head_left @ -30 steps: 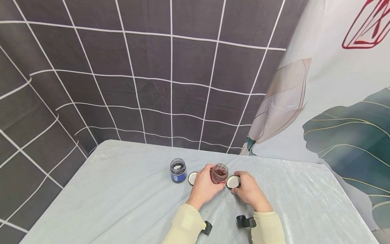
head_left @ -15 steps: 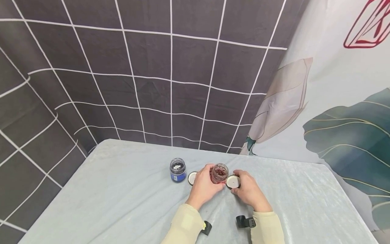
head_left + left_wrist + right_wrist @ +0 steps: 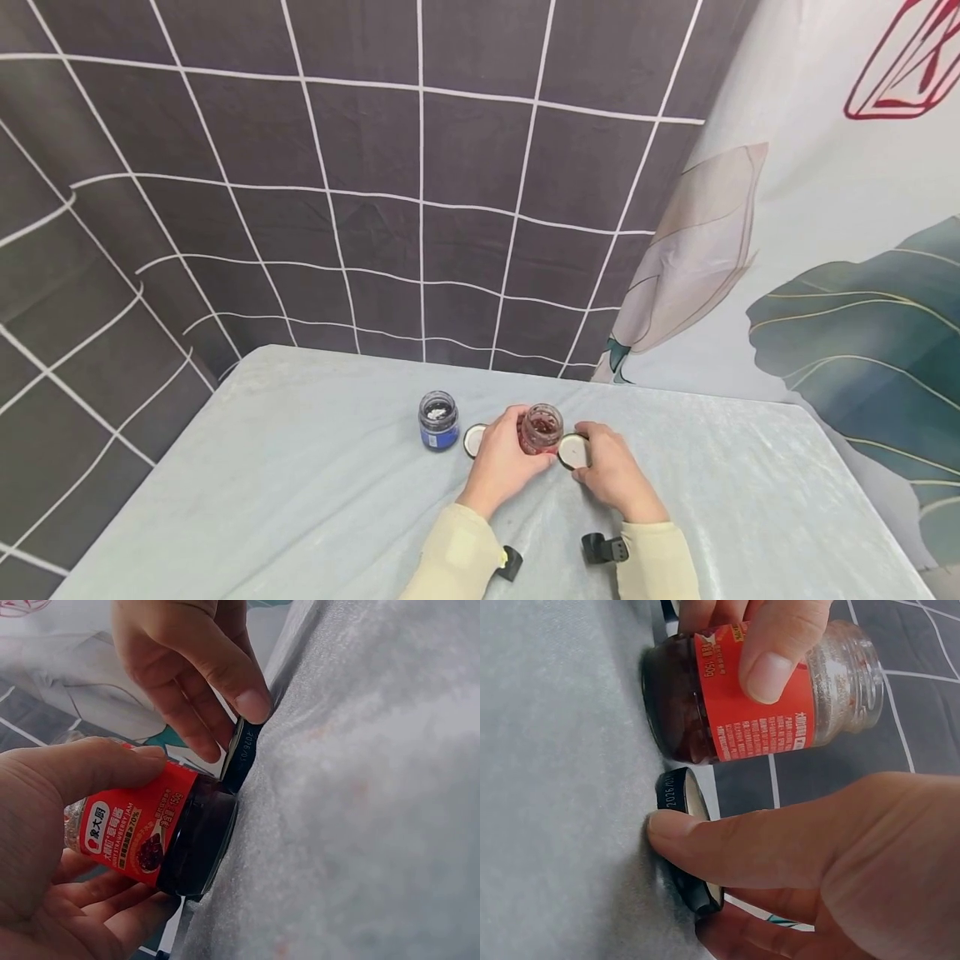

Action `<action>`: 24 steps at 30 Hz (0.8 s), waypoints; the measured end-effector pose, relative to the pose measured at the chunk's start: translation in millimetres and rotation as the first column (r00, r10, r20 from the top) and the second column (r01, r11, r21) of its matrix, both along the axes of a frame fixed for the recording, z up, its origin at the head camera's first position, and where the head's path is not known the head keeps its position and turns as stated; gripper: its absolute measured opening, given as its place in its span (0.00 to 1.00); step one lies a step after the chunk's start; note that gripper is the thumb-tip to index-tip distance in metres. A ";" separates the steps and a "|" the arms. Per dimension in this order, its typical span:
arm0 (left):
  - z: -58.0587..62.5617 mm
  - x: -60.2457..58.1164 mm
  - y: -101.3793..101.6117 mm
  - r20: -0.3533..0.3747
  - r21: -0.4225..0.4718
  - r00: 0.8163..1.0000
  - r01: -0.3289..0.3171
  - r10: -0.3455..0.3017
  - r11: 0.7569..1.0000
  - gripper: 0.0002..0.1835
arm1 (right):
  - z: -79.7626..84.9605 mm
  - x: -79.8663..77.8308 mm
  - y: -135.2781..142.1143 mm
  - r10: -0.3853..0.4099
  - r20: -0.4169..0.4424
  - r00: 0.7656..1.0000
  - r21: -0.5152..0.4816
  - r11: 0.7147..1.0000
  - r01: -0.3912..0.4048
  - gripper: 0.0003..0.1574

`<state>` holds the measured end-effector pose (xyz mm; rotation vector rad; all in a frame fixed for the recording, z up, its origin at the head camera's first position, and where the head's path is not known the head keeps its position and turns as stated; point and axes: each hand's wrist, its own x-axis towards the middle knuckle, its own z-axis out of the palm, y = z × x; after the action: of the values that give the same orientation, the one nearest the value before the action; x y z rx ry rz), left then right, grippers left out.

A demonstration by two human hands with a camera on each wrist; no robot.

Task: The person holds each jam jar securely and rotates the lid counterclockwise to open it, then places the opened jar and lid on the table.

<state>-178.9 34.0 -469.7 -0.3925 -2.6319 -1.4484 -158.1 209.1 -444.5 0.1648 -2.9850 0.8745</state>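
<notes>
My left hand [image 3: 501, 462] grips an open strawberry jam jar [image 3: 542, 429] around its red label, thumb on the near side. The jar stands upright on the cloth, part full of dark red jam in the left wrist view. Just right of it, a dark-rimmed jar lid [image 3: 573, 452] lies with its pale inside facing up. My right hand [image 3: 617, 473] pinches this lid's rim between thumb and fingers, as the right wrist view shows the thumb on the lid [image 3: 676, 789]. The lid sits close against the jar's base.
An open jar with a blue label [image 3: 438, 423] stands to the left, dark inside with something white. A second upturned lid [image 3: 474, 440] lies between it and my left hand, partly hidden by that hand. The pale cloth-covered table [image 3: 300, 467] meets a dark grid-patterned curtain [image 3: 375, 233] behind.
Both hands, the jar and the lids stay in place. Only a slight shift of the head view shows.
</notes>
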 end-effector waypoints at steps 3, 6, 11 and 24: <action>0.0 -1.0 0.4 0.006 -0.004 1.000 0.004 -0.004 1.000 0.36 | -0.8 -0.8 0.1 0.001 -0.006 1.000 0.006 1.000 -0.001 0.37; 0.7 -1.1 0.2 0.011 -0.009 1.000 -0.001 0.001 1.000 0.36 | -1.4 -1.8 0.0 -0.001 -0.004 1.000 0.006 1.000 0.001 0.38; 1.7 -1.1 -1.2 0.000 -0.010 1.000 -0.007 0.007 1.000 0.36 | -1.5 -3.4 -0.6 -0.001 0.003 1.000 0.019 1.000 0.001 0.38; 9.6 2.3 -7.1 0.004 -0.014 1.000 0.018 -0.018 1.000 0.42 | -3.8 -1.0 0.8 0.003 0.015 1.000 -0.007 1.000 -0.003 0.45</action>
<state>-176.6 26.9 -460.1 -0.4169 -2.6498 -1.4375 -159.1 209.9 -448.3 0.1635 -2.9959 0.8911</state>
